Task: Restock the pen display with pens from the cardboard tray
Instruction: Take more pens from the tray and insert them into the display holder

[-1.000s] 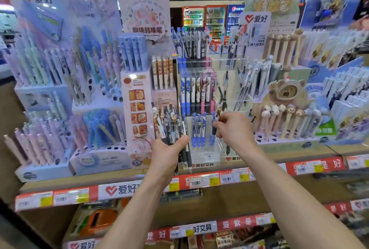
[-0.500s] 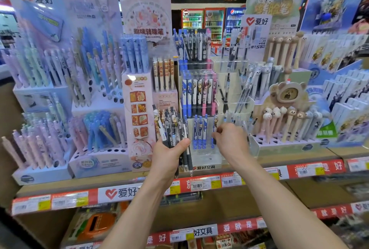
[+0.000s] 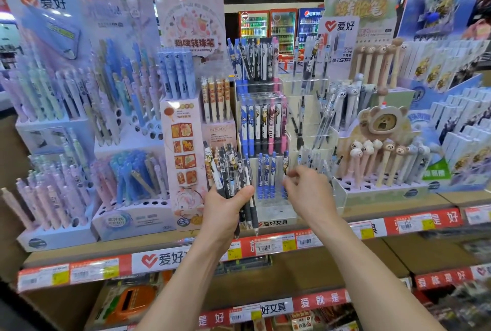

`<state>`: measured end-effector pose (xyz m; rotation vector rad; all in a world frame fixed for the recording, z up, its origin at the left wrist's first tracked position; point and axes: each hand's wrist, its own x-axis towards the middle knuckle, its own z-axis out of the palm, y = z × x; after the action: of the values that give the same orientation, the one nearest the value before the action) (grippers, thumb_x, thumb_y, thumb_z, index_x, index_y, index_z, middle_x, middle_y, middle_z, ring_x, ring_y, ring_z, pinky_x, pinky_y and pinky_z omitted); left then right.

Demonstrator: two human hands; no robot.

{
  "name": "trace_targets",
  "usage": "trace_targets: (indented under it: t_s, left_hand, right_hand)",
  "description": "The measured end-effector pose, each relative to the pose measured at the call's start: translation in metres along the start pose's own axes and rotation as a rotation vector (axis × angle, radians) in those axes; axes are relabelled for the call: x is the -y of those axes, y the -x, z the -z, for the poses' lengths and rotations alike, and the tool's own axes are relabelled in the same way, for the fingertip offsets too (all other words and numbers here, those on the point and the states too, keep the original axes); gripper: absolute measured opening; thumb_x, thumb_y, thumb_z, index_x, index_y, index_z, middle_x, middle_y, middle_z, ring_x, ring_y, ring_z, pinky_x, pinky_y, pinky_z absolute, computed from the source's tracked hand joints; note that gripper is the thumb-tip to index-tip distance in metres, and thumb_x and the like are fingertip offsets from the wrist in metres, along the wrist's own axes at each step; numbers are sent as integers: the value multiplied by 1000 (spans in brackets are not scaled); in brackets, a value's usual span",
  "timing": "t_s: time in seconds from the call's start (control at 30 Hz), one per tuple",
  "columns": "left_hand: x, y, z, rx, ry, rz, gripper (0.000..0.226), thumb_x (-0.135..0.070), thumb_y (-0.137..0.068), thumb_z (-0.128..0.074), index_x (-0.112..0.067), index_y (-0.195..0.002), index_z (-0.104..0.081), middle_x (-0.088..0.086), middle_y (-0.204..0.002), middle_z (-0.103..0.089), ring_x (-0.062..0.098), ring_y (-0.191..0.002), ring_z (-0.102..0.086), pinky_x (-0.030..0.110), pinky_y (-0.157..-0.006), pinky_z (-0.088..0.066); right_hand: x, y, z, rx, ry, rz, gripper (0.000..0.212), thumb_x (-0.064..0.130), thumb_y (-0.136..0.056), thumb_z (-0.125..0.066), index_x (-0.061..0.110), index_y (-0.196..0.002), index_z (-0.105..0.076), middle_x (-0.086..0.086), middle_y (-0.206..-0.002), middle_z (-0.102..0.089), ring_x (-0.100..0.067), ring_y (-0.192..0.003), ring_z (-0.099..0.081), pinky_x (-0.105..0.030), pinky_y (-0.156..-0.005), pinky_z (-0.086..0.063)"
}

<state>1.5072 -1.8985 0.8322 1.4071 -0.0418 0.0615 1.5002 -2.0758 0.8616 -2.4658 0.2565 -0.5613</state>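
- The left hand [image 3: 225, 213] grips a bundle of pens [image 3: 231, 171], fingers and thumb wrapped round the middle of the barrels. The pens fan upward with the clips on top. Their tips poke out below the palm, which hides the barrels in between.
- How many pens are in the bundle cannot be counted, because they overlap and the printing on them is blurred.
- The bundle sits in front of the left edge of the clear pen display [image 3: 276, 215] and covers part of the carton stand beside it.
- The right hand [image 3: 309, 192] is at the display's lowest tier, with its fingers loosely curled and its fingertips next to the blue-and-white pens [image 3: 265, 174] standing there.
- Motion blur makes it impossible to tell whether the right hand pinches a pen or holds nothing.
- The back of the right hand hides the right end of the lowest tier.
- The display stands on a wooden shelf [image 3: 372, 209], whose front edge carries a red price strip [image 3: 87, 272]. The small print on the tags is unreadable.
- The bear-topped pens [image 3: 385, 160] on the right and the pastel pen racks [image 3: 53, 184] on the left are soft at the picture's edges, and the outermost racks are cut off.
- Goods on the lower shelf [image 3: 127, 301] are dim and partly behind the forearms.
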Motion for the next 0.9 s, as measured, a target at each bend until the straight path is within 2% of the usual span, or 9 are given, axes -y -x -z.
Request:
trace_targets:
  t_s: [0.1, 0.17, 0.23, 0.4, 0.5, 0.6, 0.67, 0.77, 0.9]
  left_hand:
    - [0, -1, -1, 10, -4, -8, 28, -21, -83, -81, -3, -99, -66, -1, -71, -69, 22, -70, -66, 43, -68, -54]
    - [-2, -1, -4, 30, 20, -9, 28, -17, -84, -80, 1, -102, -67, 7, -79, -73, 28, -77, -71, 43, -71, -58]
    - [-4, 0, -6, 43, 40, -7, 27, -12, -85, -78, 2, -105, -67, 14, -87, -74, 34, -84, -74, 43, -71, -61]
    - [-1, 3, -11, 44, -1, -17, 25, -11, -85, -78, -5, -107, -68, 15, -94, -77, 32, -87, -76, 45, -72, -63]
    - [-1, 3, -12, 50, 4, -13, 26, -10, -86, -77, -3, -108, -67, 17, -95, -76, 32, -87, -76, 43, -71, -63]
    - [-3, 4, -15, 20, 40, 5, 24, -7, -87, -76, -1, -108, -66, 18, -95, -77, 32, -86, -77, 43, -71, -63]
    - [-5, 3, -16, 11, 69, 23, 23, -5, -87, -74, 0, -108, -67, 18, -94, -77, 30, -83, -77, 38, -66, -63]
    - [-6, 0, -15, 21, 91, 49, 29, -8, -86, -75, 3, -113, -68, 12, -88, -76, 16, -73, -75, 27, -58, -57]
    - [-4, -2, -11, 16, 77, 80, 36, -14, -84, -78, 1, -115, -68, 12, -90, -73, 15, -72, -69, 29, -52, -53]
  right_hand:
    - [12, 17, 7, 238, -325, -7, 13, 31, -94, -67, 20, -98, -71, 8, -89, -71, -8, -65, -65, -21, -59, -49]
    - [14, 26, 4, 417, -552, -70, 12, 27, -91, -70, 19, -99, -72, 1, -91, -71, -10, -65, -68, -25, -59, -56]
    - [12, 31, 2, 462, -637, -91, 12, 25, -91, -72, 17, -100, -72, -4, -93, -71, -11, -65, -67, -28, -60, -58]
    - [10, 34, -3, 441, -592, -61, 14, 21, -92, -71, 14, -104, -71, -5, -88, -75, -13, -66, -71, -38, -65, -63]
    - [9, 33, -5, 401, -533, -28, 18, 26, -89, -73, 22, -107, -71, -3, -84, -75, -18, -70, -73, -46, -73, -62]
    - [10, 31, -5, 388, -472, 20, 18, 28, -91, -70, 26, -108, -73, 1, -82, -73, -17, -73, -71, -41, -72, -61]
    - [12, 29, 0, 383, -464, 41, 10, 24, -92, -68, 26, -99, -75, 0, -77, -72, -12, -65, -65, -36, -68, -56]
    - [12, 17, 15, 347, -512, 16, 8, 16, -92, -67, 24, -90, -69, -5, -82, -71, -13, -70, -66, -32, -66, -58]
    - [0, -7, 36, 174, -467, -39, 3, 14, -93, -67, 17, -93, -68, -6, -78, -73, -18, -65, -68, -33, -57, -59]
